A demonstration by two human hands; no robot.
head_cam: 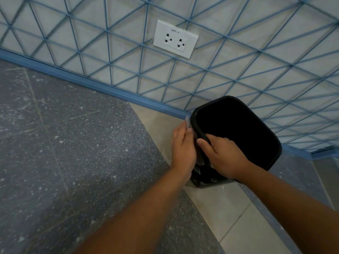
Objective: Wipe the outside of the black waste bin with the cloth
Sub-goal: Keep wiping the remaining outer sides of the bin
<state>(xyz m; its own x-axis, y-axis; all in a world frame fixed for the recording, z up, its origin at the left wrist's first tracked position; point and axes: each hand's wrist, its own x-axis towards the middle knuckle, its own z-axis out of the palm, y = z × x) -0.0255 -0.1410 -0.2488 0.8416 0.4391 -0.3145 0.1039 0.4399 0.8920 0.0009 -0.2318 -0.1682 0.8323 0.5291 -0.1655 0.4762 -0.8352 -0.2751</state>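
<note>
Head view: the bin (pixel 236 132) stands on the floor (pixel 73 143) against a wall (pixel 238 52) with a socket (pixel 175 38). Its inside is too dark to tell contents. The left hand (pixel 183 149) presses a pale cloth (pixel 188 123) flat to the bin's outer side, fingers straight. The right hand (pixel 223 156) grips the rim, fingers curled over it.

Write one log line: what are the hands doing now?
left hand: presses cloth on bin side | right hand: grips rim

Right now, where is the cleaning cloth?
Lower centre of the head view: the pale cloth lies under the left hand, pressed against the black plastic waste bin's left side.
</note>
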